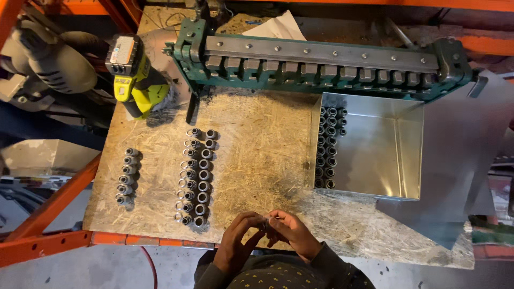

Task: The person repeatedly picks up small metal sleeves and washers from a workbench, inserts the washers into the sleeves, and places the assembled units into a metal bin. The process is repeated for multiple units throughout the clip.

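Head view: our left hand [235,249] and right hand [292,233] pinch one small metal fitting [266,223] together at the bench edge. It could slip and roll off. Beyond lie the fitting rows [195,176], the steel tray [399,155] and the bending brake [321,59].

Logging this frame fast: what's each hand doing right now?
Left hand: fingers curled, touching a small metal fitting between both hands.
Right hand: closed around the same fitting, which is mostly hidden.
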